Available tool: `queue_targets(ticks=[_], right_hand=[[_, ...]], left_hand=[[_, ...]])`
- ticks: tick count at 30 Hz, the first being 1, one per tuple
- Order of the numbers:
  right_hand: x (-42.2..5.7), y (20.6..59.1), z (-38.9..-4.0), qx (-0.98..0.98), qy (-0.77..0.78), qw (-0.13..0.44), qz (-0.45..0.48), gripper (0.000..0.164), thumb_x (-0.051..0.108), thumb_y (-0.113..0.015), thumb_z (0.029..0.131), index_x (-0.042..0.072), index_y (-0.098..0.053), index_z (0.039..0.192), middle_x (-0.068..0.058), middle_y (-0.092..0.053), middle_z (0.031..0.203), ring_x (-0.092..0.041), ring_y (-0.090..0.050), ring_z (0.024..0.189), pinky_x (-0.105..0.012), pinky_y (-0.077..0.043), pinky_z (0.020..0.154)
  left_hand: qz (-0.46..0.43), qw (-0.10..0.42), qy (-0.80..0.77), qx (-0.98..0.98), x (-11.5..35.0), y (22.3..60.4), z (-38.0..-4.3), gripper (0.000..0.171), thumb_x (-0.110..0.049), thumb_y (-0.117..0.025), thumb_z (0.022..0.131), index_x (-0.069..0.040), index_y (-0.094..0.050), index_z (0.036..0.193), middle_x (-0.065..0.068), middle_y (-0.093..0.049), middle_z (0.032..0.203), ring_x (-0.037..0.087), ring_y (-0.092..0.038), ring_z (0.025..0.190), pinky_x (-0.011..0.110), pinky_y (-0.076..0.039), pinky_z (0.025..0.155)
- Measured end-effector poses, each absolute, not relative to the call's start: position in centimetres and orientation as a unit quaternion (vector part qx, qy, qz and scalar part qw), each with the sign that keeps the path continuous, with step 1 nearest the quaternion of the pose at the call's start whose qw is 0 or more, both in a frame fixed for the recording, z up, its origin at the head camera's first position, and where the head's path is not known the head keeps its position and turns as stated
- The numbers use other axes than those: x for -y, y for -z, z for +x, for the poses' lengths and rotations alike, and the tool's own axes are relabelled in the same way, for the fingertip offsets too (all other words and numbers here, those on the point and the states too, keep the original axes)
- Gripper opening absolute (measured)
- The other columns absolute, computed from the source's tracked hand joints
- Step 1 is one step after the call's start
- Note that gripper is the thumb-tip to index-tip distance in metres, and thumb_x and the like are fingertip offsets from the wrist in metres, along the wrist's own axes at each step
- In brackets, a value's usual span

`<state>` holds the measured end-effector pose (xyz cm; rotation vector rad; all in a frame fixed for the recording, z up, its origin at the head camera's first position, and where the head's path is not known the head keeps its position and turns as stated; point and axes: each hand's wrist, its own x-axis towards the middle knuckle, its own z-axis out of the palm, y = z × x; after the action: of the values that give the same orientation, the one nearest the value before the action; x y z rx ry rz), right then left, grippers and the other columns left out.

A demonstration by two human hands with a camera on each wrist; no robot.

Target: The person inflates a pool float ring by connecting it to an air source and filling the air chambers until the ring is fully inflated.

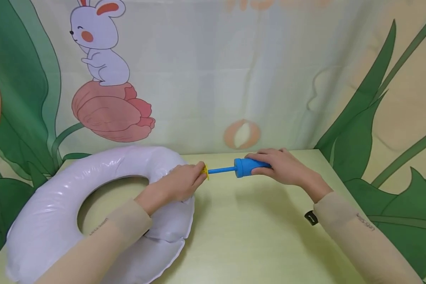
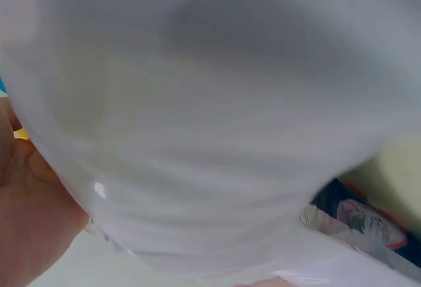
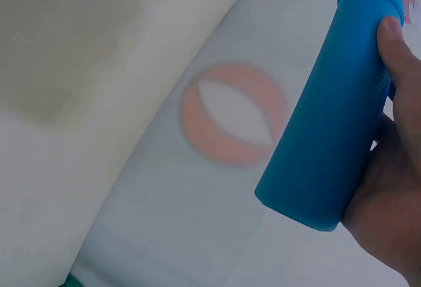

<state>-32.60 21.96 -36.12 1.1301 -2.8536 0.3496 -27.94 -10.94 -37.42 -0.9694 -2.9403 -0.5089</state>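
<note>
Your left hand pinches the yellow piece at the end of the blue rod. Your right hand grips the pump, thumb on one side and fingers on the other. The pump is held over the far part of the table, nearly level, with the rod out between your two hands. The white ring lies on the table to your left, puffed out but creased, your left forearm crossing above it. Behind stands a printed backdrop with a rabbit.
</note>
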Motion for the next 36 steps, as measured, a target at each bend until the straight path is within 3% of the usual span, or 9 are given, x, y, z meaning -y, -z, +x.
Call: queue_targets(ticks=[9,22,28,36], right_hand=[[-24.0,35.9,-33.7,0.926,-0.129,0.025,0.353,0.058,0.046,-0.064,0.099,0.016,-0.055,0.149,-0.008,-0.062,0.136,-0.032,-0.053,0.129,-0.058,-0.031,0.100],[-15.5,36.3,-31.0,0.915,-0.062,0.092,0.387,0.053,0.048,-0.061,0.100,0.020,-0.059,0.145,-0.004,-0.065,0.127,-0.023,-0.060,0.115,-0.053,-0.038,0.091],[-15.6,36.7,-30.9,0.921,-0.085,0.060,0.375,0.055,0.048,-0.062,0.100,0.021,-0.057,0.147,-0.003,-0.065,0.129,-0.023,-0.058,0.119,-0.053,-0.039,0.094],[-20.4,35.8,-32.0,0.931,-0.129,0.003,0.342,0.056,0.045,-0.065,0.099,0.020,-0.056,0.148,-0.005,-0.063,0.136,-0.029,-0.053,0.129,-0.056,-0.035,0.099]], left_hand=[[-0.318,-0.014,0.170,0.932,12.2,37.5,-28.9,0.012,-0.019,-0.044,0.110,-0.009,-0.049,0.109,0.000,-0.051,0.078,0.020,-0.053,0.072,0.038,-0.045,0.070],[-0.303,-0.050,0.145,0.940,10.0,36.8,-28.3,0.017,-0.019,-0.044,0.110,-0.003,-0.044,0.116,0.006,-0.052,0.083,0.023,-0.053,0.070,0.037,-0.044,0.067],[-0.320,-0.028,0.148,0.936,11.0,37.5,-28.2,0.014,-0.019,-0.047,0.110,-0.005,-0.046,0.112,0.004,-0.051,0.079,0.023,-0.052,0.068,0.038,-0.043,0.066],[-0.339,-0.006,0.160,0.927,12.7,37.9,-28.8,0.011,-0.018,-0.047,0.109,-0.008,-0.050,0.110,0.001,-0.052,0.078,0.023,-0.053,0.073,0.041,-0.046,0.073]])
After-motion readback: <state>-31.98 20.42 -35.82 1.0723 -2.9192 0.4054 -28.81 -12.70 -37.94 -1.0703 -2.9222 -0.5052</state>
